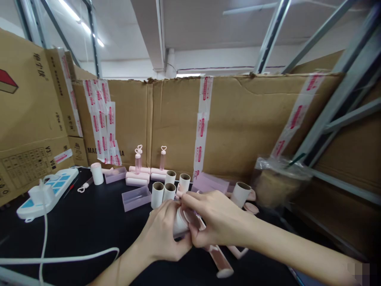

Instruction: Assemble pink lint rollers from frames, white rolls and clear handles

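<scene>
My left hand (160, 234) is wrapped round a white cylinder (179, 225) held at a tilt above the black table. From the right, my right hand (218, 216) grips a pink round part (192, 217) at the cylinder's end. Whether the two parts are joined cannot be seen, as my fingers cover much of them. Just beyond my hands stand several white cardboard tubes (157, 194) with open tops. Below my right hand lies a pink tube with a white end (222, 264), partly hidden.
Purple trays (137, 200) and pink-and-white cylinders (137, 179) lie toward the cardboard wall (175, 119). A power strip (59, 186) with a white cable (74, 259) is at left. A plastic-wrapped cup (270, 186) stands at right, near a white tube (240, 194).
</scene>
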The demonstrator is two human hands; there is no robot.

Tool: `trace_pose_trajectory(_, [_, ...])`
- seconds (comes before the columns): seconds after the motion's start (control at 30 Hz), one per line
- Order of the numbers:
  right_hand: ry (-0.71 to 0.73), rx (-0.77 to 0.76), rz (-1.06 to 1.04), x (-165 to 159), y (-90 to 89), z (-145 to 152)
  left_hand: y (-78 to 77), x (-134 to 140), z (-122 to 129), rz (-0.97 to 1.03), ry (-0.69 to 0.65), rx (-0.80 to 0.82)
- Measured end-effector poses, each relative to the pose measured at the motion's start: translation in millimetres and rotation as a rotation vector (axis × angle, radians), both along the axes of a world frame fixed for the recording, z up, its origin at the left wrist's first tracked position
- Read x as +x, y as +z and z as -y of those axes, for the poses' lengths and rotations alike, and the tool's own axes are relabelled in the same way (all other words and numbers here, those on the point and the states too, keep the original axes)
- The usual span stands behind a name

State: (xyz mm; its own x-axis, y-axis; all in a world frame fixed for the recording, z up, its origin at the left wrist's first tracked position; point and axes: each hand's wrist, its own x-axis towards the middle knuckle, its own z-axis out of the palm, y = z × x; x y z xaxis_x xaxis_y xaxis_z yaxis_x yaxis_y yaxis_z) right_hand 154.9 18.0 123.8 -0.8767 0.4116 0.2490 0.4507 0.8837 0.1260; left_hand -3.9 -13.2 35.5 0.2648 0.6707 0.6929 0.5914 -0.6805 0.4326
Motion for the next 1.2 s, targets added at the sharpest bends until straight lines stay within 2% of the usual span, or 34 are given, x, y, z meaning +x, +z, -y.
trace_pose_trajectory(0.13, [0.13,0.014,0.099,-6,3.7,-2,-4.0,2,0,-0.006,0.039,0.104])
trace_pose_trajectory(0.33, [0.269,0.074,0.182,-7,5.9,-6,-6.2,3,-2,-0.031,0.126,0.075])
trace_pose_trajectory(0.5, [0.298,0.105,0.24,-9,3.3,-7,-5.5,0,-4,-0.054,0.155,0.084])
trace_pose_trajectory(0.73, [0.381,0.241,0.312,-10,2.5,-1,-5.8,-2,-3,-0.062,0.167,0.14])
trace_pose_trajectory(0.83, [0.404,0.164,0.281,-7,6.7,-2,-4.8,-3,-2,-0.063,0.162,0.207])
trace_pose_trajectory(1.0, [0.272,-0.149,0.196,1,16.0,-10,0.5,-8,-5,-0.035,0.102,0.347])
trace_pose_trajectory(1.2, [0.408,-0.083,0.153,2,11.7,-19,-1.8,-11,-1,-0.138,0.199,0.512])
